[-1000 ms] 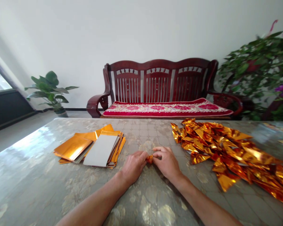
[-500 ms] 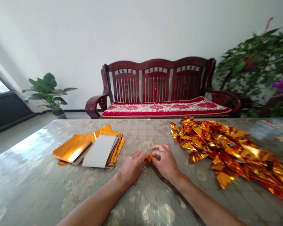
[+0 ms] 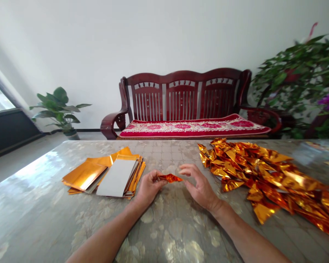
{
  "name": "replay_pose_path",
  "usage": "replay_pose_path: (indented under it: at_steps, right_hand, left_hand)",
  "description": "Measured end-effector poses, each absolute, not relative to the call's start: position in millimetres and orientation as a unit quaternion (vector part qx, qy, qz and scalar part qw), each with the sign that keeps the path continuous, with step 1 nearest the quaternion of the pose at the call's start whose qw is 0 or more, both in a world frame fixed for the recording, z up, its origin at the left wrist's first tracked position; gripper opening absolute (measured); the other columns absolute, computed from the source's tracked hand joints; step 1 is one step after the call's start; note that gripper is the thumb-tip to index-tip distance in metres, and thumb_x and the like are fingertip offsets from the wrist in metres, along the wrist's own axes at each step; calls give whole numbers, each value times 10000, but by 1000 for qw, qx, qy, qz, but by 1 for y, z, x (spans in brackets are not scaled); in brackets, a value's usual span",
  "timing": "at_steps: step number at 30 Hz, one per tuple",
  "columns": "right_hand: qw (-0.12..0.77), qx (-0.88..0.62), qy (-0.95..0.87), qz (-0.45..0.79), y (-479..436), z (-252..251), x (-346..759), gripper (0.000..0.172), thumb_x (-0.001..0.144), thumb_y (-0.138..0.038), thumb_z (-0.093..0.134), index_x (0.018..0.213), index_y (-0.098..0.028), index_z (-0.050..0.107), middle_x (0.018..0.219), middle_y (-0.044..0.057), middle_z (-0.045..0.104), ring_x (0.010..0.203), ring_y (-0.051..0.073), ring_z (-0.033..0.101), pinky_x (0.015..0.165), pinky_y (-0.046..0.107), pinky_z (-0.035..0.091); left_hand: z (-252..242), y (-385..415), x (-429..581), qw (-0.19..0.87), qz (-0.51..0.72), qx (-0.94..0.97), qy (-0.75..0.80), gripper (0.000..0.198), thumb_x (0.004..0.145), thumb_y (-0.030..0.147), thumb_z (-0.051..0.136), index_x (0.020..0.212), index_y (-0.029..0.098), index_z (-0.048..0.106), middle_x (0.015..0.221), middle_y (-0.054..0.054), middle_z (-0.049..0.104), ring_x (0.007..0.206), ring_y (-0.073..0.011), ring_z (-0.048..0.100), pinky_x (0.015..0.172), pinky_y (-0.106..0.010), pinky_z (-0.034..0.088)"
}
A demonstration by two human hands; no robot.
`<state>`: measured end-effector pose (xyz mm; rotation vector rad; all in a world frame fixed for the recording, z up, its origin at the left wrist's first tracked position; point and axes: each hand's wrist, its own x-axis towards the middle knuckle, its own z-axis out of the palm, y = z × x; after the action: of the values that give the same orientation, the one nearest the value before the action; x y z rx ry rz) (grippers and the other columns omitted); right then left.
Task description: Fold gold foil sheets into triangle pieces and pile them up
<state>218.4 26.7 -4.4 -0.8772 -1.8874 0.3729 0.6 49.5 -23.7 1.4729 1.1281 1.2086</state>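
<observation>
Between thumb and fingers, my left hand [image 3: 150,187] pinches one end of a small folded orange foil piece [image 3: 171,178] above the middle of the table. My right hand [image 3: 199,185] is at the piece's other, pointed end, its thumb and fingers spread apart; it does not appear to grip the foil. Left of my left hand lies a stack of flat gold foil sheets [image 3: 84,173], with a grey-white sheet face [image 3: 116,176] on top. A large heap of folded shiny gold-orange foil pieces [image 3: 263,171] spreads to the right of my right hand.
The table [image 3: 71,230] has a glossy, patterned cover. A clear plastic bag [image 3: 312,153] lies at its far right. Beyond the table stand a dark red wooden bench [image 3: 181,102] with a red patterned cushion, a potted plant [image 3: 60,109] on the left and leafy plants [image 3: 298,69] on the right.
My hands have moved apart, and more of the foil piece shows between them. My right hand has shifted right and its fingers have opened; my left hand has moved slightly left.
</observation>
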Motion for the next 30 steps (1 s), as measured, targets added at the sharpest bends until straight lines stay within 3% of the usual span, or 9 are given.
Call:
replay_pose_path:
  at_steps: [4,8,11,14,16,19,25,30]
  right_hand:
    - [437,-337,-827,106,24,-5,216,429,788,-18,565,1138,-258,632,1146,59,611,1071,198,592,940,347,481]
    - [426,-321,-843,77,26,-9,214,279,890,-71,551,1034,-264,692,964,35,648,870,160,622,777,284,510]
    - [434,-325,-837,73,29,-12,215,228,923,-104,545,1000,-248,703,901,33,656,822,152,626,739,267,509]
    - [425,-344,-835,67,30,-14,218,211,922,-109,558,996,-237,708,905,39,662,830,158,633,742,269,511]
    - [413,-352,-838,62,31,-15,220,214,918,-102,560,995,-233,711,909,40,665,836,160,634,748,272,510]
    - [399,-361,-841,52,30,-15,221,210,923,-107,558,989,-230,715,904,41,667,839,163,632,755,275,508]
    - [387,-365,-846,30,29,-13,220,235,944,-128,526,985,-239,730,886,45,672,817,156,637,729,259,505]
    - [379,-374,-846,28,29,-14,220,236,944,-139,528,985,-245,735,882,42,677,805,155,644,714,254,508]
  left_hand:
    - [-25,49,4,508,491,559,434,252,606,317,775,717,157,616,590,47,605,488,-91,493,473,-204,446]
    - [-29,49,4,501,469,588,428,193,648,274,752,730,153,625,608,40,616,504,-92,516,499,-202,449]
    - [-29,47,-1,424,465,644,436,171,704,186,707,861,159,647,750,8,670,658,-127,615,618,-222,496]
    - [-24,44,-11,293,472,718,420,352,757,123,659,1099,184,602,952,-30,655,806,-148,632,754,-274,528]
    - [-18,42,-19,217,462,781,361,332,809,114,618,1128,201,585,1157,-76,596,910,-158,615,835,-308,527]
    - [-10,40,-27,151,414,841,315,298,881,103,550,1149,223,602,1218,-90,547,1129,-197,553,999,-362,465]
    - [-9,38,-27,177,346,878,279,288,965,145,458,1133,235,674,1086,-74,598,1001,-147,607,888,-255,503]
    - [-9,38,-26,202,323,880,283,364,971,135,405,1207,239,662,1111,-81,641,1024,-145,627,907,-252,500]
